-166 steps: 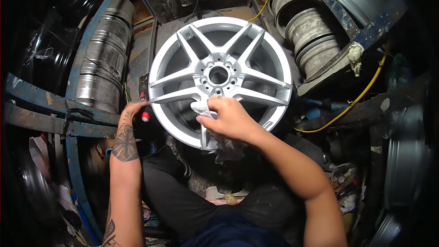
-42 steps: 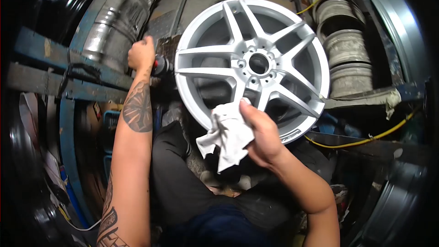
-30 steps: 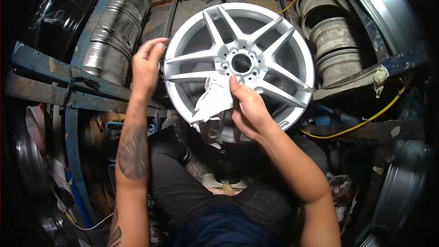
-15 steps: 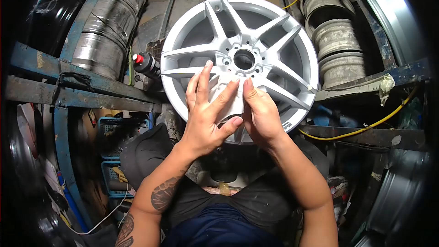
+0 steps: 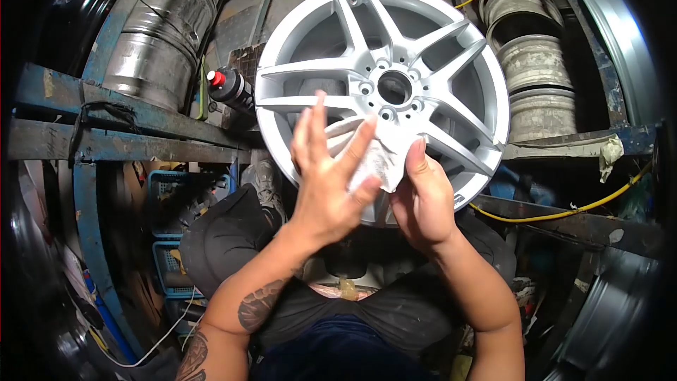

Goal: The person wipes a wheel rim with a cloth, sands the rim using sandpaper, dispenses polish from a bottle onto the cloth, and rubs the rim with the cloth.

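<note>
A silver alloy wheel [image 5: 437, 63] with paired spokes stands upright in front of me, its face toward the camera. A crumpled white cloth [image 5: 377, 152] sits between both my hands, in front of the wheel's lower spokes. My left hand [image 5: 326, 176] has its fingers spread and pressed against the cloth. My right hand [image 5: 423, 194] grips the cloth's right side from below. A dark bottle with a red cap [image 5: 229, 88] lies just left of the wheel's rim.
Bare steel rims [image 5: 532, 63] are stacked at the upper right, a ribbed metal drum [image 5: 162, 28] at the upper left. Blue steel rack beams [image 5: 106, 127] cross the left side. A yellow hose [image 5: 564, 212] runs along the right. Blue crates [image 5: 173, 261] sit low left.
My left hand left the bottle at the wheel's left and came over to the cloth. Both hands now work the cloth together, slightly lower and to the right.
</note>
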A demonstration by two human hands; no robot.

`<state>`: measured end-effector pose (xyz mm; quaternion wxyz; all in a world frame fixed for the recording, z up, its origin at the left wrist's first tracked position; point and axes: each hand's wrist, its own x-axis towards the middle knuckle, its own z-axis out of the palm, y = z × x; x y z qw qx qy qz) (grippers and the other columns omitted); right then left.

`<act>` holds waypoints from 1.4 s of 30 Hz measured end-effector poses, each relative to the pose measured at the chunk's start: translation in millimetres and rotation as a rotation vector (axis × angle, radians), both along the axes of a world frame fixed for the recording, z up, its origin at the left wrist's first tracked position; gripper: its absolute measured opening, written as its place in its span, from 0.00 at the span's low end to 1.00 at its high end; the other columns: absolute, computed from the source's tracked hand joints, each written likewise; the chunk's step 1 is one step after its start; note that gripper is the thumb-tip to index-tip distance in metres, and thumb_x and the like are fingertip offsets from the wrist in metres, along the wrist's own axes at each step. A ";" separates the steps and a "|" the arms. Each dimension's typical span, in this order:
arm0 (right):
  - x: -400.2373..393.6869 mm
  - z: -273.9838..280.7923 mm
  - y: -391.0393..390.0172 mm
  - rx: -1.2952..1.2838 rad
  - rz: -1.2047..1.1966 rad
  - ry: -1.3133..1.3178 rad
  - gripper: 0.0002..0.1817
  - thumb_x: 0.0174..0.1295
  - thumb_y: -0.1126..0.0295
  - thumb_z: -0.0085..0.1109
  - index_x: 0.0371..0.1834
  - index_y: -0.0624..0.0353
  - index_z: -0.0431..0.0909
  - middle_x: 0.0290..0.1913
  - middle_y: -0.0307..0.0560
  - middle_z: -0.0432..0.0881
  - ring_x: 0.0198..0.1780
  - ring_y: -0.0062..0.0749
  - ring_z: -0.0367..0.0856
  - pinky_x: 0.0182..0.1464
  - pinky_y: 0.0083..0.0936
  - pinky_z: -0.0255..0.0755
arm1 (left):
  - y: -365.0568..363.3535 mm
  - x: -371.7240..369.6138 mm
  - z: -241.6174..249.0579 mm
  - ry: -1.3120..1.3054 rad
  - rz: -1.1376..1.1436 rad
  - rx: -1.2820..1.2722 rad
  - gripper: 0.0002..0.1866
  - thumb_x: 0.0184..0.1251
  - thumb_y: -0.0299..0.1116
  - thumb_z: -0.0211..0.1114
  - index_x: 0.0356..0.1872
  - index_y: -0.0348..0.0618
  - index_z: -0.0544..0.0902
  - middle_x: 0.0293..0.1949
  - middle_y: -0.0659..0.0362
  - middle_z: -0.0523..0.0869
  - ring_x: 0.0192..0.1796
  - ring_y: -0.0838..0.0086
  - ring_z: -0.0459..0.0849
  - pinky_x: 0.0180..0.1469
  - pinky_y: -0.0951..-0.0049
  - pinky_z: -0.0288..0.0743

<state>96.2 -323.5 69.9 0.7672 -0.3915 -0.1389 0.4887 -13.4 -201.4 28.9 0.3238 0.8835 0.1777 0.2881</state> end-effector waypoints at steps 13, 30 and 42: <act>-8.1 0.4 -9.6 -0.125 -0.023 -0.281 0.34 0.87 0.49 0.40 0.77 0.71 0.67 0.73 0.50 0.77 0.71 0.36 0.77 0.72 0.30 0.70 | 1.8 -12.1 6.1 0.018 -0.133 0.234 0.31 0.81 0.65 0.49 0.67 0.62 0.88 0.81 0.34 0.60 0.80 0.40 0.55 0.81 0.44 0.42; -6.0 0.0 -24.4 -0.225 0.145 -0.318 0.27 0.83 0.48 0.51 0.60 0.67 0.78 0.51 0.39 0.82 0.51 0.18 0.76 0.55 0.20 0.71 | 5.0 -10.9 2.1 0.006 0.004 0.059 0.29 0.83 0.64 0.47 0.67 0.63 0.87 0.81 0.38 0.61 0.80 0.40 0.56 0.80 0.42 0.44; -18.1 -5.1 -21.2 -0.124 0.173 -0.275 0.35 0.77 0.54 0.65 0.76 0.70 0.68 0.69 0.50 0.77 0.69 0.29 0.74 0.71 0.30 0.68 | -4.0 -20.3 7.9 0.122 -0.031 0.220 0.32 0.81 0.69 0.45 0.68 0.69 0.86 0.81 0.41 0.61 0.79 0.41 0.57 0.78 0.36 0.45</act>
